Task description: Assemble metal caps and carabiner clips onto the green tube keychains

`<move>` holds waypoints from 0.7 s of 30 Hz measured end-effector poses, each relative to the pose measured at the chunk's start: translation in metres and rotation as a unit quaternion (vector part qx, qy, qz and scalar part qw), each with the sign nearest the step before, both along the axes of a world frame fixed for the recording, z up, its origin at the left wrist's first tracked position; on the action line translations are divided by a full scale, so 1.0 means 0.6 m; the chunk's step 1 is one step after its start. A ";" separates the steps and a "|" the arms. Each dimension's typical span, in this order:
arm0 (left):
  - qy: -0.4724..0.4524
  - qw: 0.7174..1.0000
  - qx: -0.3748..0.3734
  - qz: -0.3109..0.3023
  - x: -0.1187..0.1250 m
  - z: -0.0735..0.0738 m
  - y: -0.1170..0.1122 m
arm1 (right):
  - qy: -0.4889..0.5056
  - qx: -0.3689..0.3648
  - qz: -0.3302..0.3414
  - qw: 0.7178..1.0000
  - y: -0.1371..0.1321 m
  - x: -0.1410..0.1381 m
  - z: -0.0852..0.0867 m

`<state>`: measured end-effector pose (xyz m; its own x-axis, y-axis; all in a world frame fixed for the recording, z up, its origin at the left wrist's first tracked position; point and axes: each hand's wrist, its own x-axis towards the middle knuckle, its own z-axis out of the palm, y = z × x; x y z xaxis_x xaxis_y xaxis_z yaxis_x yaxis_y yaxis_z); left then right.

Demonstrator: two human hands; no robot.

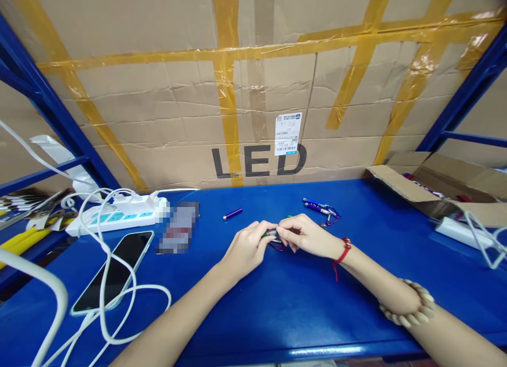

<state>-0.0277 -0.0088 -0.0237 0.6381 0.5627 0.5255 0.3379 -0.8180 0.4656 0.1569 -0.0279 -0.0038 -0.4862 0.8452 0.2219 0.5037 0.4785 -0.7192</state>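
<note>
Now left hand (247,249), right hand (306,236) grip one green penlight (270,233); two blue penlights (317,205) beyond.

I see a blue table (277,303), a purple pen (232,214), a white strip (119,215), brown cardboard (158,119) crossed by yellow tape (225,92), a red wristband (344,248), and what looks like a green tube (270,233).

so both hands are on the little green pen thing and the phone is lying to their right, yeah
Not quite. The head view shows the phone lying to their left, on the blue table. The left hand and right hand do both hold the little green pen.
</note>
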 end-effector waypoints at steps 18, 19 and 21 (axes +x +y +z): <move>-0.033 0.999 -0.023 -0.006 0.005 0.001 -0.012 | 0.100 -0.150 0.061 0.982 -0.003 0.006 0.019; -0.030 0.999 -0.016 -0.006 0.005 0.001 -0.014 | 0.097 -0.150 0.060 0.982 -0.004 0.006 0.020; -0.021 1.000 0.000 -0.003 0.007 0.002 -0.016 | 0.089 -0.151 0.053 0.983 -0.005 0.007 0.019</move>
